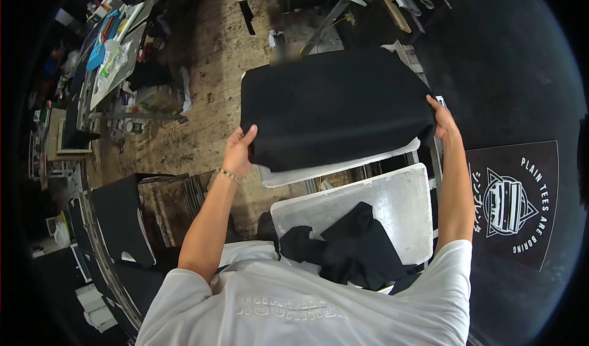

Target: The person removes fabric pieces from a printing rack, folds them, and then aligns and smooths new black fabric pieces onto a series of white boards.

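A wide black cloth point(334, 106) lies over a flat white-edged board point(319, 173), whose near rim shows below the fabric. My left hand point(239, 148) grips the cloth at its near left corner, thumb on top and fingers tucked beneath. On the opposite side my right hand point(443, 117) is closed on the right edge of the same cloth, with its fingers partly hidden. Closer to my body a second pale board point(396, 205) carries a crumpled heap of black cloth point(359, 248).
On the dark surface at right is a panel point(515, 205) printed with a white emblem. Black-covered boards point(123, 217) stand at lower left. A cluttered table point(119, 69) is at upper left, and stained floor point(208, 57) shows between. Long flat pieces point(392, 5) rest at top right.
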Tool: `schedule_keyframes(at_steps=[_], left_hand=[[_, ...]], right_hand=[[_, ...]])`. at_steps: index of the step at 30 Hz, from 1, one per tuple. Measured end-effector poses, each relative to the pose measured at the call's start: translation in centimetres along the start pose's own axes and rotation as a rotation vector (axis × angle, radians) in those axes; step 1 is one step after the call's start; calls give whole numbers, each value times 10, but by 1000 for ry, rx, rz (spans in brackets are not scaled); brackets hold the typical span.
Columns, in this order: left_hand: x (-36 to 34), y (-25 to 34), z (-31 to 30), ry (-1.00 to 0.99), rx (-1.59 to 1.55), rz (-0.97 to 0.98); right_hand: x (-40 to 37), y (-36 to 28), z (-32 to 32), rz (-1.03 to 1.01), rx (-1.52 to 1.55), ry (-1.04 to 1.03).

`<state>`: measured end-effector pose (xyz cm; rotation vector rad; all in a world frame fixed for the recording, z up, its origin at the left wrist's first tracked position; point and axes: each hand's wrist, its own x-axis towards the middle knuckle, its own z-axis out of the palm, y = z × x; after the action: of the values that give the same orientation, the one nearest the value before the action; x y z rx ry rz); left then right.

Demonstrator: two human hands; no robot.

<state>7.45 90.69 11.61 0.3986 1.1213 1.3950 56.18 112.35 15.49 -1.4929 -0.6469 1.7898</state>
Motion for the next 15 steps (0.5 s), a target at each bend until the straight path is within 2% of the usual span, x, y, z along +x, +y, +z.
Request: schedule_keyframes(at_steps=[6, 11, 15], left_hand=[[-41, -37, -1, 93, -3, -98], [-84, -57, 1, 118, 17, -144], [-117, -67, -6, 54, 21, -218]], right_hand=[[-20, 52, -38, -71, 40, 123], [-48, 80, -59, -28, 6, 176], [-73, 94, -67, -32, -51, 193]])
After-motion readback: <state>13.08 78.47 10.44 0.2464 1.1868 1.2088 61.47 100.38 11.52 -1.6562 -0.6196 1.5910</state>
